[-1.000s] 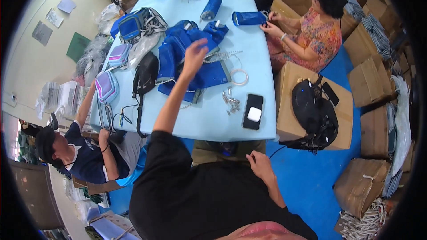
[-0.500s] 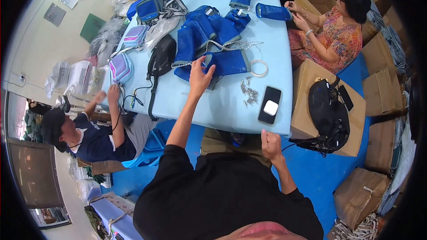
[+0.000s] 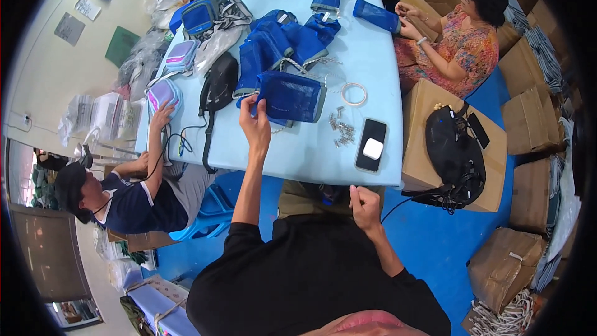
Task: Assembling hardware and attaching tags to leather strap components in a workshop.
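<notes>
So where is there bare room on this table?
The table's near part, between the left forearm and the phone, below the metal pieces; also the right strip between the pale ring and the blue pouch at the right edge. It is crowded mid-table with blue mesh pieces and leftward with bags.

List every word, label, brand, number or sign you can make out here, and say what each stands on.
Nothing here is clear enough to quote.
Blue mesh pouch at the left hand: a small pale mark, too small to read.
Wall sheet: faint print, too small to read.
Phone: no text can be read on it.
</notes>
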### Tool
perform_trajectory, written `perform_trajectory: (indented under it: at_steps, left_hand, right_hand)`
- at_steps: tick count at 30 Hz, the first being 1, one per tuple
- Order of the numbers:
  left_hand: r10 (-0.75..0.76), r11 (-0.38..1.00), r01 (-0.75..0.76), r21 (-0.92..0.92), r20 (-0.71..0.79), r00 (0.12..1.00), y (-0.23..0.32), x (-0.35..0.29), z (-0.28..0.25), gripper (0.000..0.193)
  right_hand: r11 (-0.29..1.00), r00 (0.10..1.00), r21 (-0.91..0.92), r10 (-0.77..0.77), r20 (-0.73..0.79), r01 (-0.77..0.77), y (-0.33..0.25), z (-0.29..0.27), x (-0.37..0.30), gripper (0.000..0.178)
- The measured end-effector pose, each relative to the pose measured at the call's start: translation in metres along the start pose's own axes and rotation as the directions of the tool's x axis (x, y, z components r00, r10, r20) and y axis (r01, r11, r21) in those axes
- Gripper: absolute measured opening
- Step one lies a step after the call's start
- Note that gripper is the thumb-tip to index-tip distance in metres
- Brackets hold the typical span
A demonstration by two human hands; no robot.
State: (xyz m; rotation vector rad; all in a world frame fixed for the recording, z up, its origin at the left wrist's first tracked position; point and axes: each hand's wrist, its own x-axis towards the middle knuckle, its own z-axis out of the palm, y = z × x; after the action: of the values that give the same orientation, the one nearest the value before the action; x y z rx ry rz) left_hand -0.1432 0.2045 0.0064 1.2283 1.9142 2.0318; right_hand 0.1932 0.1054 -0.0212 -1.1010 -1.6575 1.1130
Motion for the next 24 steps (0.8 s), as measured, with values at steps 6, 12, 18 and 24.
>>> perform_trajectory:
  at_steps: [6, 12, 18, 24]
  left_hand:
    - [-0.164, 0.969, 0.163, -0.183, 0.012, 0.986, 0.024, -0.027, -0.048, 0.009]
    - [-0.374, 0.835, 0.366, -0.412, 0.065, 0.925, 0.055, -0.054, -0.065, 0.011]
    - [-0.458, 0.776, 0.512, -0.368, 0.230, 0.859, 0.033, -0.096, -0.099, 0.008]
    - [-0.702, 0.651, 0.702, -0.287, 0.125, 0.702, -0.010, -0.114, -0.135, 0.010]
  right_hand:
    - [0.992, 0.999, -0.121, -0.034, 0.030, 0.037, -0.021, 0.012, 0.045, 0.021]
    - [0.951, 0.987, 0.274, 0.123, 0.103, -0.147, -0.020, 0.047, 0.108, 0.047]
    - [0.838, 0.974, 0.498, 0.172, 0.149, -0.224, -0.024, 0.051, 0.127, 0.051]
    - [0.745, 0.964, 0.625, 0.096, 0.247, -0.234, -0.016, 0.053, 0.113, 0.075]
